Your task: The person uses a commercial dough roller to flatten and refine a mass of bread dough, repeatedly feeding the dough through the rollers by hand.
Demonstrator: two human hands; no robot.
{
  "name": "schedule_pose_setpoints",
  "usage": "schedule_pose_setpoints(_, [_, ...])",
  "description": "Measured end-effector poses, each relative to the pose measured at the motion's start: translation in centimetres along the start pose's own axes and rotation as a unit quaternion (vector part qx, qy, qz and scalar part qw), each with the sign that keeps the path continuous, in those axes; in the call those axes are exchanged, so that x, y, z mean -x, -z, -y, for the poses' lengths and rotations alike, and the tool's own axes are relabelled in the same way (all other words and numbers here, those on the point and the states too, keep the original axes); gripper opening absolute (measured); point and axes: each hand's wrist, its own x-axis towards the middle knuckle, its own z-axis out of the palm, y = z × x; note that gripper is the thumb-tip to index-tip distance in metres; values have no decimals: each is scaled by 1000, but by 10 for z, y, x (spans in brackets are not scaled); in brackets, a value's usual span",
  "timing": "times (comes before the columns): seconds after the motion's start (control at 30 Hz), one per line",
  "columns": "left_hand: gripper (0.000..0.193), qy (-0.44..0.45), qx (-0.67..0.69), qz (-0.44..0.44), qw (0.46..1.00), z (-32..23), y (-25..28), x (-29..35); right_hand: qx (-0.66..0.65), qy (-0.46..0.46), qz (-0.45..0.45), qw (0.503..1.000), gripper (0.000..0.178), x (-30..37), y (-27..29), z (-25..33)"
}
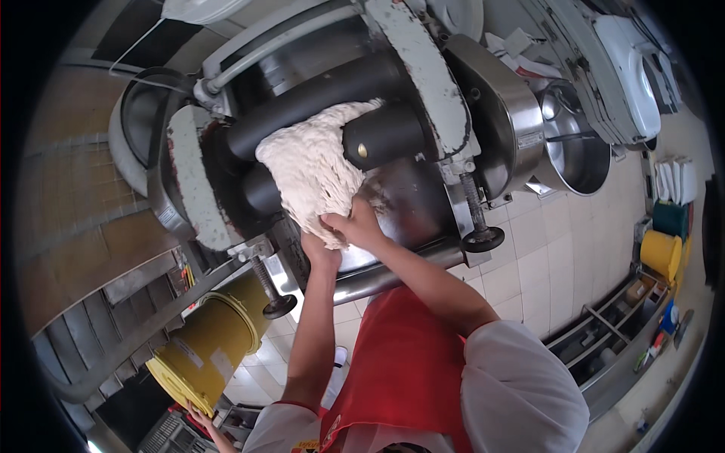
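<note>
A thick, rough-surfaced slab of pale dough [313,162] lies over the dark rollers [317,102] of a dough roller machine, its far end reaching the gap between them. My right hand [362,225] grips the dough's near right edge, thumb on top. Lower down, my left hand [321,249] holds the hanging near end from beneath; the dough covers most of its fingers. Below the near roller slopes a metal plate [415,200] with bits of dough stuck to it.
Worn pale side housings [427,75] flank the rollers, with threaded rods and black knobs [483,239] at the front. A steel mixing bowl [578,162] stands to the right. At lower left is a yellow bin [208,347], with another person's hand [200,419] beside it.
</note>
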Motion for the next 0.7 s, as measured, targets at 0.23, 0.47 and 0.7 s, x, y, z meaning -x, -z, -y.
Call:
schedule_pose_setpoints(0.23, [36,16,37,-64,997,-22,7,-10,46,50,-96,993,50,2,-14,42])
schedule_pose_setpoints(0.47, [51,-280,-697,-95,654,13,115,-208,181,-5,6,983,34,41,69,-52])
schedule_pose_setpoints(0.7, [56,-241,-716,101,647,54,135,-225,-52,-368,-122,920,42,32,119,-128])
